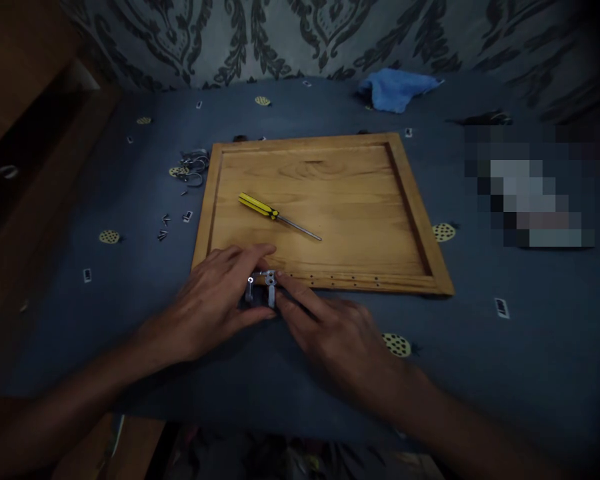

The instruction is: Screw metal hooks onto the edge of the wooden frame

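A shallow wooden panel (410,200) with a raised frame lies on a blue cloth. A yellow-handled screwdriver (275,215) rests inside it, untouched. At the panel's near left edge sits a small metal bracket (266,288) with a screw head showing. My left hand (215,303) curls around the bracket from the left, thumb on the frame edge. My right hand (330,327) reaches in from the right, its fingertips pinching the bracket's right side. A row of small holes runs along the near frame edge to the right of the bracket.
Loose screws (163,227) and a heap of metal rings and fittings (194,167) lie left of the panel. A blue rag (395,88) sits at the back. A blurred patch covers something at the right. A patterned wall rises behind.
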